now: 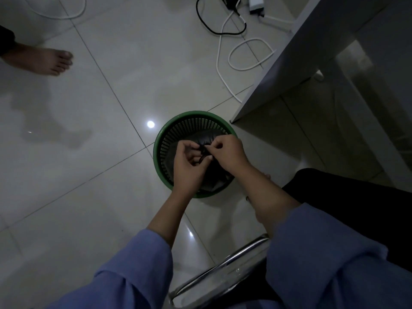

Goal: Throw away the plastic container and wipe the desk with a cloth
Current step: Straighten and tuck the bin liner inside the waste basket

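A round green slatted waste basket stands on the tiled floor by the desk's corner. Inside it sits a black plastic bag. My left hand and my right hand are both over the basket, pinching the gathered neck of the bag between them. What the bag holds is hidden. The plastic container and the cloth are not visible. The pale desk runs along the upper right.
White and black cables lie looped on the floor near a white power adapter. Another person's bare foot stands at far left. A chrome chair frame is below my arms. Glossy floor tiles spread left.
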### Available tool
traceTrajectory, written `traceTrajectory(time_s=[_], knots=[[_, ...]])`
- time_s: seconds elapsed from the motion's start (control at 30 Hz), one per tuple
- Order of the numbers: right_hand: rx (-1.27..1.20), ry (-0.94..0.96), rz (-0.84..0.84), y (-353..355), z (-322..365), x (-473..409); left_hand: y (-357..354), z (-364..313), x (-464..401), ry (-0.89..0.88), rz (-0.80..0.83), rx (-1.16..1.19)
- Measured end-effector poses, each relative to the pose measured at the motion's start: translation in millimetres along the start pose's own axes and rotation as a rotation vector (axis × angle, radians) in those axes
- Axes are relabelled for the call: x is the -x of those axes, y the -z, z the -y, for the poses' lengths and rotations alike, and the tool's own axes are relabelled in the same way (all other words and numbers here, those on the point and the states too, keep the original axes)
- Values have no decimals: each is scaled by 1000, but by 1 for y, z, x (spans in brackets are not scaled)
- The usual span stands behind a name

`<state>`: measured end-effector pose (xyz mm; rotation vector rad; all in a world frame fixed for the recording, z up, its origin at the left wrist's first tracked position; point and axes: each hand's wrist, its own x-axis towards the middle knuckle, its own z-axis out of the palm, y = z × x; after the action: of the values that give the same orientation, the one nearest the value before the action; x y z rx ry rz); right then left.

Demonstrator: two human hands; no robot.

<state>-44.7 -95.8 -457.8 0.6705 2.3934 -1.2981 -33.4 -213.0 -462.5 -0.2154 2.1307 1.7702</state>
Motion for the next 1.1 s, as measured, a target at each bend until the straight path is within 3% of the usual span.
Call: traceTrajectory(time_s=[0.17,0.23,0.4,0.6,0.73,0.93,1.1], knots=[[-213,-153,248,7,1,6,8,5,-7,41,-15,4],[-210,-135,309,7,2,7,11,6,-8,68,-1,46],[-302,-164,270,11,3,9,14,2,-9,36,74,69],[-524,-291,258,2,4,13,11,-2,-8,-17,-14,-41],[-470,-350,307,4,8,8,16,-4,-9,-174,40,-172],[-290,-410,356,10,12,7,17,-13,-15,-277,318,-406],[-140,-255,364,12,17,4,23,-11,-18,-177,95,-417]])
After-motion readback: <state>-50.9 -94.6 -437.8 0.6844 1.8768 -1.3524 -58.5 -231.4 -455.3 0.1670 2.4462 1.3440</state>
